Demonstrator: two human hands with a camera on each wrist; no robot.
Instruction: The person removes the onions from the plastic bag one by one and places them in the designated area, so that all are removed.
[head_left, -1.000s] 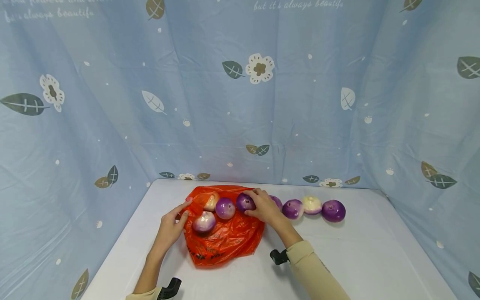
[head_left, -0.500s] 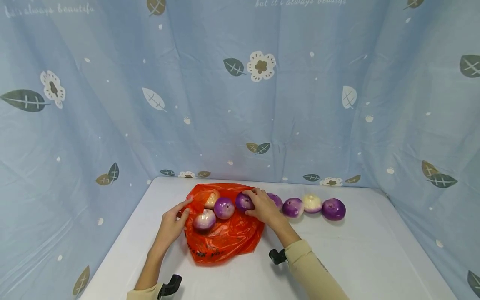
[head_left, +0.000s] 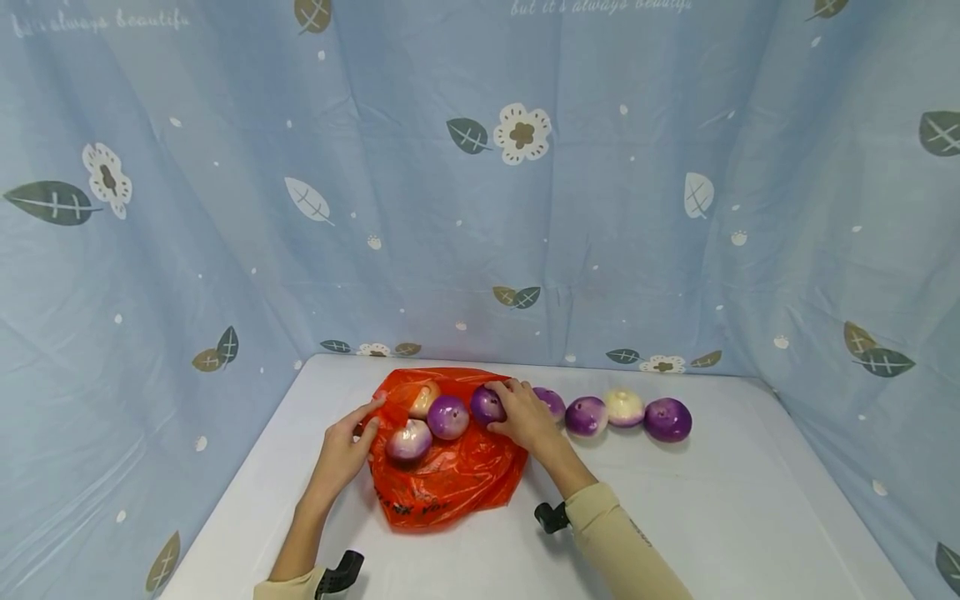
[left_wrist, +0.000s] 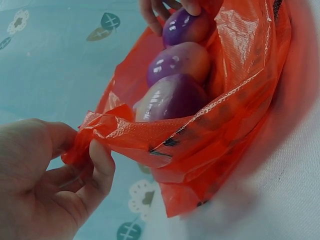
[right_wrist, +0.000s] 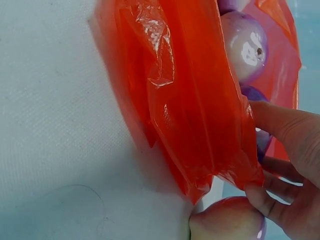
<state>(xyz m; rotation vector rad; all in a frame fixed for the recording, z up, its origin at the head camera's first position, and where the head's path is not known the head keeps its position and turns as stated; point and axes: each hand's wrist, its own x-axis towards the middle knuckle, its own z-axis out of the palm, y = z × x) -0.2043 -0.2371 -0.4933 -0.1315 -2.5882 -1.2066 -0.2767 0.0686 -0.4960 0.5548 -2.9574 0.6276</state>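
A red plastic bag [head_left: 450, 487] lies open on the white table. My left hand [head_left: 341, 454] pinches the left edge of its mouth between thumb and fingers, plain in the left wrist view. My right hand [head_left: 528, 417] grips a glossy dark purple onion [head_left: 486, 405] at the bag's right side. In the right wrist view the bag's rim [right_wrist: 240, 165] partly hides this onion [right_wrist: 263, 142]. Three more onions lie inside: a purple one [head_left: 448, 417] beside the held one, a pale-topped one [head_left: 409, 442] in front, and a cream one [head_left: 423, 400] partly under red film.
Right of the bag, several onions form a row: a purple one [head_left: 551, 403] partly behind my right hand, a purple-white one [head_left: 587, 417], a cream one [head_left: 624, 408] and a dark purple one [head_left: 667, 419]. A blue patterned curtain [head_left: 420, 275] stands behind the table [head_left: 720, 517].
My right hand and the onion in it have shifted slightly left, toward the other onions in the bag. My left hand keeps its hold on the bag's edge.
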